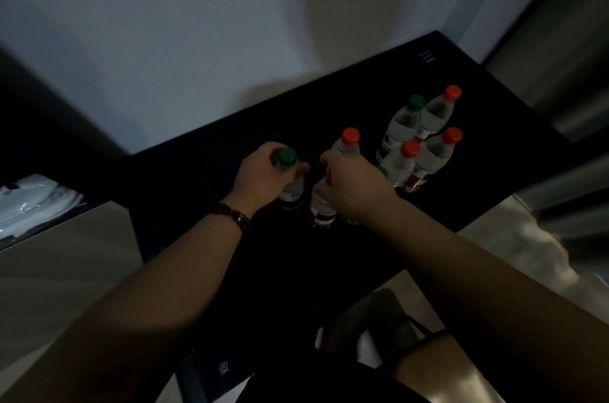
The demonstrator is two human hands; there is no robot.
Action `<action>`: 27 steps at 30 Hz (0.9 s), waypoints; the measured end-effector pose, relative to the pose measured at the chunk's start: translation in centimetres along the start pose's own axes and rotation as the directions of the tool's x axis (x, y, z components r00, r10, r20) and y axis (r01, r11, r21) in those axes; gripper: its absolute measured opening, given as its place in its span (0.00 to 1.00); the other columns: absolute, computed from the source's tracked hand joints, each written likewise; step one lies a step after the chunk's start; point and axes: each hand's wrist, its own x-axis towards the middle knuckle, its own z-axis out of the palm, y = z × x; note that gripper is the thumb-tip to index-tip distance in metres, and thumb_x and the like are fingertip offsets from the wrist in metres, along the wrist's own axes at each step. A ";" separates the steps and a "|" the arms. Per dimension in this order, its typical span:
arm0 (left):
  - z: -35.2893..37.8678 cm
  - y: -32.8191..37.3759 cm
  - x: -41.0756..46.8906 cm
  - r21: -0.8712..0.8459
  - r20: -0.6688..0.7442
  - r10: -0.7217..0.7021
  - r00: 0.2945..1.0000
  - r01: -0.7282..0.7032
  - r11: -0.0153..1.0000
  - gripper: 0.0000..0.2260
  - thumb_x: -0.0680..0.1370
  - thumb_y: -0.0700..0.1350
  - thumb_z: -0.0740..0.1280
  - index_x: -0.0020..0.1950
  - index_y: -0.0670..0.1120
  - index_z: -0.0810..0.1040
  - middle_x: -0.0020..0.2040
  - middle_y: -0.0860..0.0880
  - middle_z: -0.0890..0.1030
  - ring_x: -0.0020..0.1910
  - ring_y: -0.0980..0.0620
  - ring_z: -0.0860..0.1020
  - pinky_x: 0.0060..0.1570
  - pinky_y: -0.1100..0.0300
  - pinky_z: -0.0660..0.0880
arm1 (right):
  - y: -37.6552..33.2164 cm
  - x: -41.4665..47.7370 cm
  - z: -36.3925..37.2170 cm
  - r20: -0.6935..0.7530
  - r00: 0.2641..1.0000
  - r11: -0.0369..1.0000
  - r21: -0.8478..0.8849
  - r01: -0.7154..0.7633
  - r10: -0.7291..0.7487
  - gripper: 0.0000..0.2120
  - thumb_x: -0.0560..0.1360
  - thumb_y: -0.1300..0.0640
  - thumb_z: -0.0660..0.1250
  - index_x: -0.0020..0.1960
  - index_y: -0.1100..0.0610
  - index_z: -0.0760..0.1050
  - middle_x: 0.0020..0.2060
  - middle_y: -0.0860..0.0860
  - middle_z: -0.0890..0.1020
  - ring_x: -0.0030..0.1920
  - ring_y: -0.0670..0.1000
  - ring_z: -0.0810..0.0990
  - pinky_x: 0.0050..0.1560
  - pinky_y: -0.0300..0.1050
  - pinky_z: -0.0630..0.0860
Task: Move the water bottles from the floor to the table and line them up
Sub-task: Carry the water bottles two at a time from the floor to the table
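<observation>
A pale crumpled sheet or bag sits at the far left beside the tan floor, too dim for me to identify from my remote station. Next comes the left hand, a bead bracelet at its wrist, its fingers wrapped round the shoulder of a green-capped bottle. Just beside it the right hand is clamped round the body of a red-capped bottle. Both bottles stand upright and close together over the black counter, and I judge they are gripped high so they can be set down side by side to start a row. In this light I cannot tell whether their bases already touch the surface. Further right a huddle of other bottles, with red and green caps, stands bunched together on the counter, not yet lined up. One green cap is half hidden behind the right hand. I see no bottle on the floor in this view. The counter is glossy and very dark and is pushed against a plain pale wall. Grey metallic panels close off the right-hand corner of the dimly lit room.
</observation>
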 end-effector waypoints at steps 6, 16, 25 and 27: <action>-3.9 2.1 -6.6 0.120 -0.126 0.080 0.989 -0.065 0.991 0.27 0.74 0.62 0.73 0.68 0.51 0.75 0.62 0.55 0.79 0.58 0.59 0.75 0.56 0.64 0.70 | -2.5 -4.5 -0.8 -0.137 0.990 0.999 -0.030 0.028 -0.032 0.21 0.81 0.48 0.67 0.69 0.57 0.70 0.59 0.57 0.79 0.57 0.59 0.79 0.52 0.58 0.81; -7.2 0.9 -27.5 0.277 -0.288 -0.016 0.958 0.099 0.956 0.17 0.77 0.58 0.71 0.63 0.55 0.78 0.61 0.54 0.80 0.58 0.57 0.78 0.54 0.64 0.72 | -7.2 -16.7 5.3 -0.410 0.878 0.959 0.028 0.282 -0.247 0.20 0.81 0.52 0.66 0.71 0.55 0.73 0.61 0.55 0.81 0.64 0.56 0.78 0.55 0.48 0.74; -10.3 -5.4 -46.0 0.266 -0.437 -0.199 0.877 0.337 0.903 0.18 0.78 0.58 0.71 0.64 0.50 0.80 0.60 0.53 0.83 0.56 0.53 0.82 0.52 0.65 0.73 | -15.4 -24.4 14.4 -0.147 0.942 0.926 0.186 0.327 -0.303 0.25 0.81 0.48 0.67 0.77 0.52 0.70 0.50 0.56 0.85 0.39 0.51 0.82 0.40 0.43 0.79; -11.6 -7.0 -49.5 0.240 -0.477 -0.230 0.848 0.378 0.894 0.19 0.78 0.57 0.71 0.64 0.49 0.80 0.59 0.52 0.84 0.57 0.52 0.82 0.53 0.64 0.73 | -18.1 -25.8 16.4 -0.088 0.939 0.922 0.180 0.343 -0.332 0.26 0.81 0.48 0.66 0.78 0.51 0.67 0.51 0.56 0.85 0.37 0.48 0.81 0.37 0.41 0.78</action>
